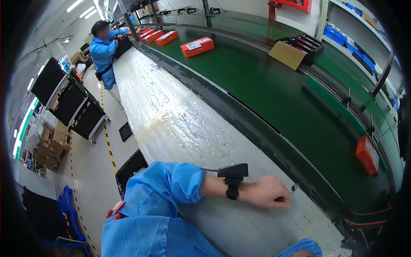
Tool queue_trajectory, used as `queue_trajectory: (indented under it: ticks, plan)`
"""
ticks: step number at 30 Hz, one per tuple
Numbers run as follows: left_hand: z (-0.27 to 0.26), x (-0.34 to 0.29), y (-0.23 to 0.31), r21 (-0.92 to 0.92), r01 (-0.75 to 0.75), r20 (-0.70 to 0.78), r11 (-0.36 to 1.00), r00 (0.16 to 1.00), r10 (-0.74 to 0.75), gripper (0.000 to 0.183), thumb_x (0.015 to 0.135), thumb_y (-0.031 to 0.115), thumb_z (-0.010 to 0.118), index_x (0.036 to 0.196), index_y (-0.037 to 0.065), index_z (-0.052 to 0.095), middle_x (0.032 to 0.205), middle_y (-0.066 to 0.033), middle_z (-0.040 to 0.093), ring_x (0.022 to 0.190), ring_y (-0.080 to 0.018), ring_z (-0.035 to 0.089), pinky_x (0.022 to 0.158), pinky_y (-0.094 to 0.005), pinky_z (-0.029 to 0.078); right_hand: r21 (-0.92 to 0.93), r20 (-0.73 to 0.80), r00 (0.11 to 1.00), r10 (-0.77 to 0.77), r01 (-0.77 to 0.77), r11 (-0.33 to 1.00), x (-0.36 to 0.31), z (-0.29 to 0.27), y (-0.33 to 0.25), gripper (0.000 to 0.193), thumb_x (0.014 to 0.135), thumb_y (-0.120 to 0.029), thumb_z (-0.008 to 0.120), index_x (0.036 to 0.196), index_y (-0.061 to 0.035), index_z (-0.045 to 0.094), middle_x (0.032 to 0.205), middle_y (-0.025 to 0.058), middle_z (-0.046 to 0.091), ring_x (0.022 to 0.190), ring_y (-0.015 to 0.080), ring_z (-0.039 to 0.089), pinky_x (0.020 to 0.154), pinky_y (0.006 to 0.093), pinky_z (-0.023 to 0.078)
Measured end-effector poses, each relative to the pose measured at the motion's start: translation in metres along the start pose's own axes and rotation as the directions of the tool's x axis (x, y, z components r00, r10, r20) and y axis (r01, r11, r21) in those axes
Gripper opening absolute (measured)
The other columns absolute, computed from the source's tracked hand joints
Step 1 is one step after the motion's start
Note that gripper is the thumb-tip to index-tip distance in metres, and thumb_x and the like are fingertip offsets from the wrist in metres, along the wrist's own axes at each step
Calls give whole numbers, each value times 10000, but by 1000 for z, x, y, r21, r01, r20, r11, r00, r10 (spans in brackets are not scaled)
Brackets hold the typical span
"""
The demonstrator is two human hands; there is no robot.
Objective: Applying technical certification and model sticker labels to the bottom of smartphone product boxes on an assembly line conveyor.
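My left hand [267, 192] rests low over the pale, film-covered bench top [188, 124], its fingers curled into a loose fist. A small dark gap shows between thumb and fingers, and no object can be seen in it. On that wrist is a black strap [232, 188] with a flat black device [233, 170] and a thin cable. Of my right arm only a blue cuff [305, 246] and a bit of skin appear at the lower edge; the hand is out of the picture. The nearest carton to my left hand is a red-orange box [367, 155] on the green conveyor belt [265, 98].
Several red-orange boxes [197, 46] lie farther up the belt. A black divided tray [304, 44] with a brown cardboard flap [287, 55] stands across the belt. At the bench's far end, a person in blue [102, 53] handles something dark. A black bin [130, 169] sits left of the bench.
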State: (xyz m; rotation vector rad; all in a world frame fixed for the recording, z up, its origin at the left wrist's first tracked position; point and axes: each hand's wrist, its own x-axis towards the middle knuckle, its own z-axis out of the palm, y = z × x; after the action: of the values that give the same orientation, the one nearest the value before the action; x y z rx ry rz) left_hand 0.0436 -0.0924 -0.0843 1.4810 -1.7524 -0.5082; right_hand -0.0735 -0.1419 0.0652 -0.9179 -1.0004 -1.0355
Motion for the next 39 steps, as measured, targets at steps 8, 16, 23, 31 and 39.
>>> queue_trajectory:
  ticks: [8, 16, 23, 31, 39]
  plan:
    - [-5, -1, 2, -10, 12, 24, 1000, 1000, -11, 320, 909, 291, 593, 715, 61, 485, 660, -125, 552, 654, -374, 550, 546, -472, 407, 8, -2, 1000, 10, -10, 1000, 1, 4, 3, 225, 971, -177, 475, 1093, -19, 578, 1020, 97, 617, 965, 172, 577, 863, 303, 444]
    - [-2, -1, 1, -2, 6, 17, 1000, 1000, -6, 319, 907, 288, 596, 717, 59, 482, 667, -123, 553, 665, -369, 550, 552, -474, 412, 18, -4, 1000, 18, -18, 1000, 1, 5, 6, 225, 973, -199, 468, 1084, -36, 577, 1002, 85, 612, 944, 166, 572, 844, 303, 441]
    - [-3, 0, 0, -18, 15, 16, 1000, 1000, -15, 322, 909, 291, 594, 716, 59, 483, 657, -121, 548, 663, -374, 550, 548, -474, 409, 23, -6, 1000, 22, -22, 999, 0, 6, 9, 226, 974, -218, 463, 1075, -51, 576, 986, 76, 607, 926, 162, 568, 827, 304, 438]
    - [-17, 5, -6, -315, 144, 53, 938, 990, -134, 351, 932, 296, 600, 709, 40, 514, 585, -118, 502, 531, -285, 476, 522, -390, 384, 34, 14, 1000, 28, -28, 999, 1, 15, 10, 229, 976, -241, 456, 1066, -68, 575, 967, 65, 602, 905, 157, 563, 808, 304, 434]
    - [-21, 2, -4, -207, 77, 10, 975, 997, -77, 365, 930, 286, 603, 712, 14, 496, 571, -124, 467, 516, -272, 438, 525, -388, 370, 54, 27, 999, 29, -30, 998, 0, 22, 12, 231, 977, -263, 450, 1056, -84, 574, 949, 53, 597, 884, 151, 559, 788, 305, 431]
